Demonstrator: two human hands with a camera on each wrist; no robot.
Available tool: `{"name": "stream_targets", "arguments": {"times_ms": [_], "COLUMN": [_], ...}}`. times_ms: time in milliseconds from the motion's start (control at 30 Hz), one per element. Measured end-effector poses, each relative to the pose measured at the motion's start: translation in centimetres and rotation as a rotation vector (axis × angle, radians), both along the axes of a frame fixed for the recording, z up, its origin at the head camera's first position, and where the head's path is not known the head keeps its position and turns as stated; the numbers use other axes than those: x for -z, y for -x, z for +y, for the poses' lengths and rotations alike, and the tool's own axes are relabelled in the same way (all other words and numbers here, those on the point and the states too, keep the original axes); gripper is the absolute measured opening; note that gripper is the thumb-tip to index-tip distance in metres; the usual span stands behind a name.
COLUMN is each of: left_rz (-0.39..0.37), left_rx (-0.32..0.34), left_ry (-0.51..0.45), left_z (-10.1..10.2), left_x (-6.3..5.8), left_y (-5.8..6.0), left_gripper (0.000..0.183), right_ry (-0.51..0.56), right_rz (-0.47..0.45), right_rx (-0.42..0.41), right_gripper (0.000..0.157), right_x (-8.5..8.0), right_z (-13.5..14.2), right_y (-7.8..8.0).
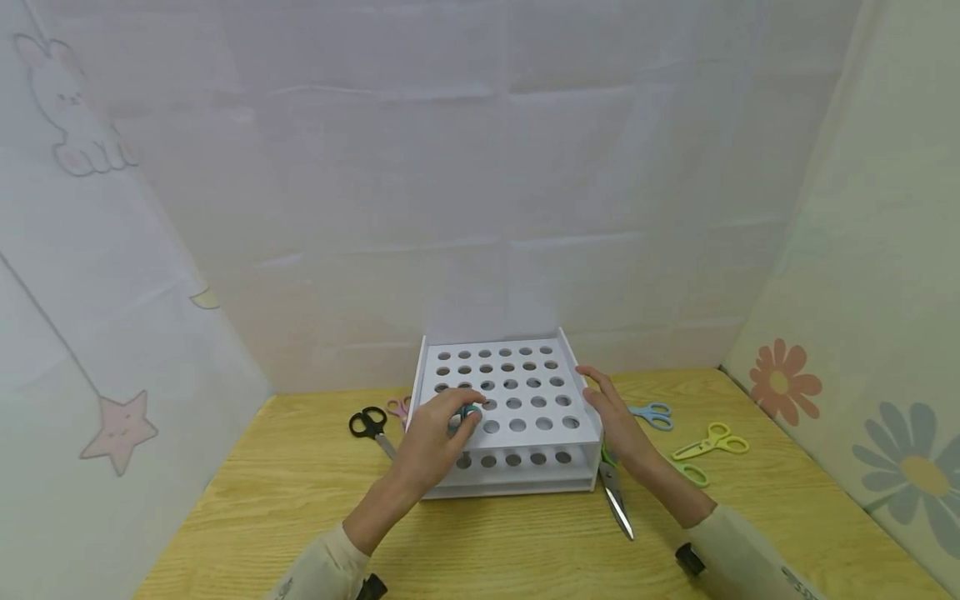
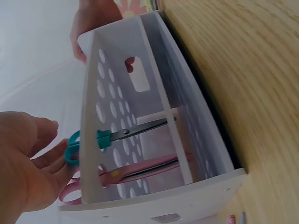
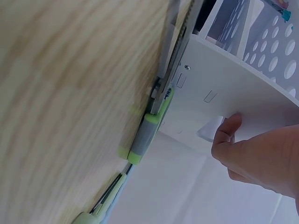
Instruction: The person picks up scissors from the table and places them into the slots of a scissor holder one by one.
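Observation:
A white rack (image 1: 525,440) with rows of round holes stands before me. My left hand (image 1: 431,442) is over its near left corner, fingers at the teal handles of a pair of scissors (image 2: 74,148). In the left wrist view my thumb stands apart from those handles. The scissors' blades hang down through a hole inside the rack. Beside them hangs a pair of pink scissors (image 2: 135,170), also through a hole. My right hand (image 1: 618,425) holds the rack's right side panel, with fingertips at its cutout (image 3: 210,128).
Black-handled scissors (image 1: 367,423) and small pink scissors (image 1: 399,407) lie left of the rack. Right of it lie large green-handled shears (image 1: 613,492), blue scissors (image 1: 656,414), yellow scissors (image 1: 716,440) and green scissors (image 1: 693,473). A wall (image 1: 487,208) stands behind.

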State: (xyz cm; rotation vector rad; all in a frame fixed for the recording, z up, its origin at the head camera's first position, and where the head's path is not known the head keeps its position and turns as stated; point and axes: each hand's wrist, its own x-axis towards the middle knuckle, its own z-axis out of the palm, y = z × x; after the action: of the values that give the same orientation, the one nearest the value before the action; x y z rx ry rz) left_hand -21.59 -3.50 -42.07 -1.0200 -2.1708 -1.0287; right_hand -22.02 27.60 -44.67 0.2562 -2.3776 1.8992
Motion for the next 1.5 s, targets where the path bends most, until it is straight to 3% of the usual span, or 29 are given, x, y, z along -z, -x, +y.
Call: {"name": "stream_targets", "arguments": {"times_ms": [200, 367, 500, 800, 967, 1133, 1500], "left_rz": [0.053, 0.1, 0.11, 0.122, 0.099, 0.075, -0.151], "left_rx": [-0.053, -0.059, -0.112, -0.308, -0.349, -0.401, -0.521], "left_ry": [0.02, -0.026, -0.058, -0.153, -0.176, -0.171, -0.07], "left_z": [-0.4, -1.1, -2.2, -4.5, -5.8, -7.1, -10.2], "left_x": [-1.3, -2.2, -2.6, -3.1, -2.4, -0.9, 1.8], "left_y": [-0.7, -0.7, -0.2, 1.9, 3.3, 5.3, 8.2], "left_gripper": [0.024, 0.022, 0.021, 0.024, 0.031, 0.032, 0.042], "right_ry": [0.003, 0.0, -0.006, -0.005, -0.011, -0.014, -0.012], "right_rz": [0.005, 0.01, 0.01, 0.006, 0.004, 0.002, -0.003], "right_rx": [-0.005, -0.01, -0.009, -0.008, -0.006, -0.006, -0.008], "right_gripper": [0.049, 0.049, 0.05, 0.05, 0.05, 0.05, 0.051], "right_x": [0.1, 0.1, 0.0, 0.1, 0.2, 0.4, 0.2], "right_z": [0.0, 0.0, 0.0, 0.1, 0.1, 0.2, 0.1], "right_y": [0.0, 0.0, 0.0, 0.1, 0.1, 0.1, 0.1]}}
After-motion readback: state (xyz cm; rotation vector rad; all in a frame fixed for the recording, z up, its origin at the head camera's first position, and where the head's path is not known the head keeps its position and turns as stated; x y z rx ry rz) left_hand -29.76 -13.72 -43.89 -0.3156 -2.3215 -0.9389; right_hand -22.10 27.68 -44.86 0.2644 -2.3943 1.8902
